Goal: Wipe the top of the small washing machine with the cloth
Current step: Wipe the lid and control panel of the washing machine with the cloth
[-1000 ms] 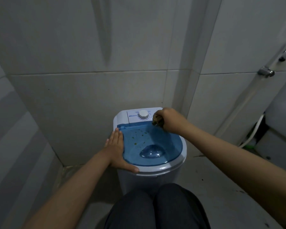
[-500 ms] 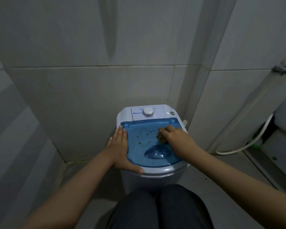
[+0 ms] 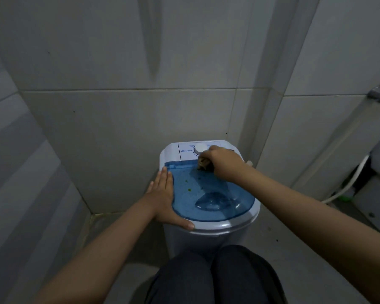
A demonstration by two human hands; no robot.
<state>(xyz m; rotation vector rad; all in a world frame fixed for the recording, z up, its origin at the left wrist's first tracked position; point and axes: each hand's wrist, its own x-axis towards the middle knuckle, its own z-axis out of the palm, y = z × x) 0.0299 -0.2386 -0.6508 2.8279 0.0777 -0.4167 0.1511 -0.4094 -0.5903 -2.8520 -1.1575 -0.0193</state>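
A small white washing machine [image 3: 226, 224] stands in the tiled corner, topped by a translucent blue lid [image 3: 206, 194] and a white dial [image 3: 201, 148] on its back panel. Green specks [image 3: 188, 186] dot the left part of the lid. My right hand [image 3: 225, 164] is closed around a bunched brownish cloth [image 3: 204, 164], pressing it on the lid's back edge just below the dial. My left hand [image 3: 164, 199] lies flat with fingers together on the machine's left rim, thumb curled along the front edge, holding nothing.
Tiled walls close in behind and on the left. A white hose [image 3: 347, 185] runs down the right wall below a metal fitting [image 3: 378, 95]. My knees [image 3: 213, 273] in dark trousers are right in front of the machine. A green object [image 3: 346, 198] lies by the hose.
My right hand with the cloth has swept from the lid's middle back up to its rear edge by the dial. Fewer green specks show on the lid. The left hand has stayed put.
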